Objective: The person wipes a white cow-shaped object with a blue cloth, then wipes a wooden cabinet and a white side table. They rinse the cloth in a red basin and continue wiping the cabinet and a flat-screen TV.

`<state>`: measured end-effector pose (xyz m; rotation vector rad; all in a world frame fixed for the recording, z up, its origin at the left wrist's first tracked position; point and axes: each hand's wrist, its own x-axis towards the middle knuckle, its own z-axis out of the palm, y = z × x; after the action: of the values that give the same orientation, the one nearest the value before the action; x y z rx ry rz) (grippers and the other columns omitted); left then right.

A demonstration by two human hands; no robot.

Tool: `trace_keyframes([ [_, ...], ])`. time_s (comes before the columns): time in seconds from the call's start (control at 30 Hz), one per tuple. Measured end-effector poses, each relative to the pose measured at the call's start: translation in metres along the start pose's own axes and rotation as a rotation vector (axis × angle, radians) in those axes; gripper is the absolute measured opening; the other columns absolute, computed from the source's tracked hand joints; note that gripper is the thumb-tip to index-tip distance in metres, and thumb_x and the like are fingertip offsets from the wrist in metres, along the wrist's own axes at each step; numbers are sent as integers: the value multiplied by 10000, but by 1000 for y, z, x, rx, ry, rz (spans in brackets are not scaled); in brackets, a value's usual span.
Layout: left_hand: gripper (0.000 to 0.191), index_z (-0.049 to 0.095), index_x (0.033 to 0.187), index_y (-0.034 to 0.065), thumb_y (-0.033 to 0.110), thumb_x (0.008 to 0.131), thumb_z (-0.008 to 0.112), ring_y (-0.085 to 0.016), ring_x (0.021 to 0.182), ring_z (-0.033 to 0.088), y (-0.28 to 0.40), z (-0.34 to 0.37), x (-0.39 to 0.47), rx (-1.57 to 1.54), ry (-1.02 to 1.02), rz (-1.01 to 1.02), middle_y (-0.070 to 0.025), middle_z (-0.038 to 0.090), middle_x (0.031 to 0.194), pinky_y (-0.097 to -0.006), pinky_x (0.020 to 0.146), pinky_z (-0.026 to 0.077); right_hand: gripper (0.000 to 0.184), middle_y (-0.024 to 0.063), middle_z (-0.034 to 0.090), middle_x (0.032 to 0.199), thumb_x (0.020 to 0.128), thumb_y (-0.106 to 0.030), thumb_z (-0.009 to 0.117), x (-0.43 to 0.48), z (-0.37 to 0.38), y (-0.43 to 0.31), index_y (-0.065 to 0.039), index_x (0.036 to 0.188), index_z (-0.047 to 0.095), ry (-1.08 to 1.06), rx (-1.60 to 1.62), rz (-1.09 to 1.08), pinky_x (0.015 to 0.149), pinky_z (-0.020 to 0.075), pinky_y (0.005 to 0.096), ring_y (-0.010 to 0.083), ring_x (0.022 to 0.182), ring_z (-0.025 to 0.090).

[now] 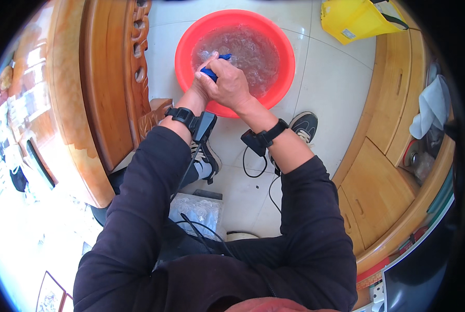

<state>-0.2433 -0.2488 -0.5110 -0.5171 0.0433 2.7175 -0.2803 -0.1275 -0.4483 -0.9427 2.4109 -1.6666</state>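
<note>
A round red plastic basin [285, 62] stands on the floor before me, holding cloudy, rippling water [254, 50]. Over its near left part, my two hands meet around a bunched blue cloth [209, 73]. My right hand [230, 84] grips the cloth from above, knuckles up. Partly hidden behind it, my left hand [203, 84] also closes on the cloth. A small blue end sticks out past the fingers over the water. Each wrist wears a black strap with a small device.
A carved wooden furniture piece [111, 78] borders the left, a wooden drawer cabinet [376, 187] the right. A yellow bucket [349, 21] lies at the far right. My shoes [304, 124] are close behind the basin on the tiled floor [330, 78]. Black cables [252, 175] hang from the wrist devices.
</note>
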Motion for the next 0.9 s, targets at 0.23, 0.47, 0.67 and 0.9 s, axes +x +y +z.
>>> trace_keyframes([
  [0.23,375,607,1198,104,417,1016,512,-270,1062,652,-40,28,11,263,633,273,-82,668,1154,-448,962,521,290,113,641,746,903,-342,640,6,-7,43,-113,733,585,34,-154,81,568,529,458,359,683,648],
  [0.47,502,436,1410,60,406,1047,460,-321,1282,524,-42,20,17,307,803,377,-178,525,1396,-521,1133,360,251,124,663,988,909,-382,656,-4,-35,90,-133,936,680,-75,-463,314,701,556,488,346,902,667],
  [0.67,754,183,1573,140,576,1008,426,-392,1467,272,-33,12,-4,390,804,249,-157,224,1617,-660,1169,154,383,222,544,1280,889,-316,687,-34,-7,90,-165,1238,642,-284,-621,310,931,529,487,403,1094,610],
  [0.9,770,397,1481,144,709,957,384,-352,1319,483,-23,1,-3,412,849,190,-135,518,1426,-606,1082,362,223,234,669,1010,882,-232,595,-15,11,59,-59,1007,662,-330,-137,404,868,527,482,398,976,645],
])
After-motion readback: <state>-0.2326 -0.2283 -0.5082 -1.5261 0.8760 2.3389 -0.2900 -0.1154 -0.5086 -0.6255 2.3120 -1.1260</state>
